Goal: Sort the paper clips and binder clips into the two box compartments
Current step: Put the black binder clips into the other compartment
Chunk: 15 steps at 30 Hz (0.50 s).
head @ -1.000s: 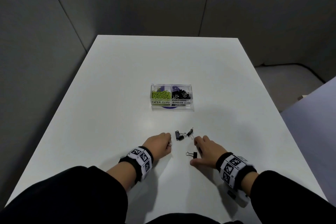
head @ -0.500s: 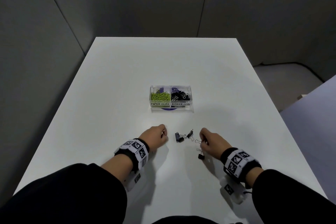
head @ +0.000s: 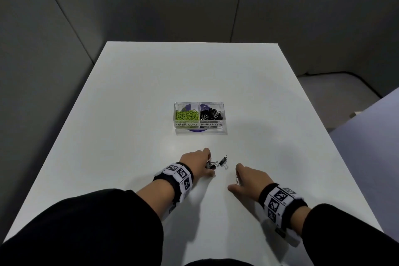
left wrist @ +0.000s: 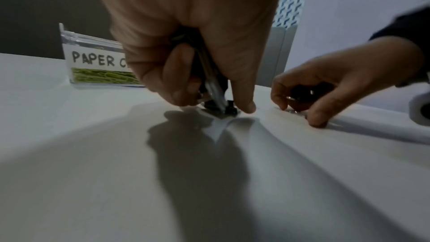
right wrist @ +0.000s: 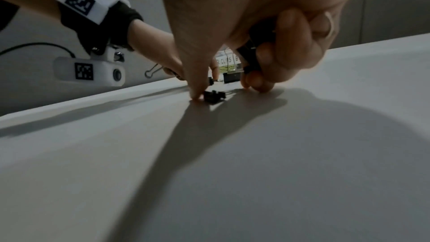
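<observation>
A clear two-compartment box (head: 199, 129) stands mid-table, with green paper clips (head: 186, 115) on the left and black binder clips (head: 211, 114) on the right. My left hand (head: 209, 163) holds a binder clip in its curled fingers (left wrist: 179, 73), and its fingertips close around a black binder clip (left wrist: 223, 109) on the table. Another binder clip (head: 223, 161) lies loose just right of it. My right hand (head: 234, 177) grips a black binder clip (right wrist: 253, 56) in its curled fingers, while thumb and forefinger touch a small binder clip (right wrist: 213, 96) on the table.
The white table (head: 129, 114) runs to grey partition walls at the back and left. A pale surface (head: 377, 136) stands off the right edge. The box is about a hand's length beyond my hands.
My left hand has moved right onto the loose clips. My right hand, which lifted a dangling binder clip half a second ago, has come down toward me onto the table.
</observation>
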Available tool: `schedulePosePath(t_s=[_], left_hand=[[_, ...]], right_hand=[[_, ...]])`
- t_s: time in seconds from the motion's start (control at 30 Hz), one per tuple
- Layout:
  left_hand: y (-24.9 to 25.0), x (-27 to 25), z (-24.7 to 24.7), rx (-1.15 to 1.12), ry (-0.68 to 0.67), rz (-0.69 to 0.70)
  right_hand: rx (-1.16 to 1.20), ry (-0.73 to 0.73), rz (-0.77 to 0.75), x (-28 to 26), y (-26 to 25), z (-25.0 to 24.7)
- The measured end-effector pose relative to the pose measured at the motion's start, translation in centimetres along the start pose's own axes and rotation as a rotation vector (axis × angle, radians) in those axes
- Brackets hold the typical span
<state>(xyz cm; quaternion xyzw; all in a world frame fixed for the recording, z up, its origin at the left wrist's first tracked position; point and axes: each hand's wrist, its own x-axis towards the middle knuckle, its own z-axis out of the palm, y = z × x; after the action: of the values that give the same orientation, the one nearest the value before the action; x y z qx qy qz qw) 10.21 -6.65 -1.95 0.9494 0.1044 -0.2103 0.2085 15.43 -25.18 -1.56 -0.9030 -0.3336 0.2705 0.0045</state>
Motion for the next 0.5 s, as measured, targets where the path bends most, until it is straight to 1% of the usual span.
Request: schedulePosePath(t_s=[0.1, 0.23, 0.33, 0.4, 0.5], left_hand=[[0.2, 0.1, 0.1, 0.053, 0.003, 0.025], [0.8, 0.1, 0.4, 0.247, 0.039, 0.079], [1.2, 0.0, 0.4, 0.332, 0.012, 0.079], [1.2, -0.1, 0.3, 0.338, 0.000, 0.082], [1.0, -0.2, 0.1, 0.314, 0.013, 0.084]], right_hand=[[-0.024, 0.005, 0.007, 0.6, -0.1, 0.0], [-0.126, 0.034, -0.040, 0.6, -0.7, 0.3], [-0.205, 0.051, -0.063, 0.5, -0.7, 0.4], [-0.116, 0.043, -0.028, 0.7, -0.2, 0.2], [0.151, 0.074, 0.000, 1.2, 0.4, -0.4]])
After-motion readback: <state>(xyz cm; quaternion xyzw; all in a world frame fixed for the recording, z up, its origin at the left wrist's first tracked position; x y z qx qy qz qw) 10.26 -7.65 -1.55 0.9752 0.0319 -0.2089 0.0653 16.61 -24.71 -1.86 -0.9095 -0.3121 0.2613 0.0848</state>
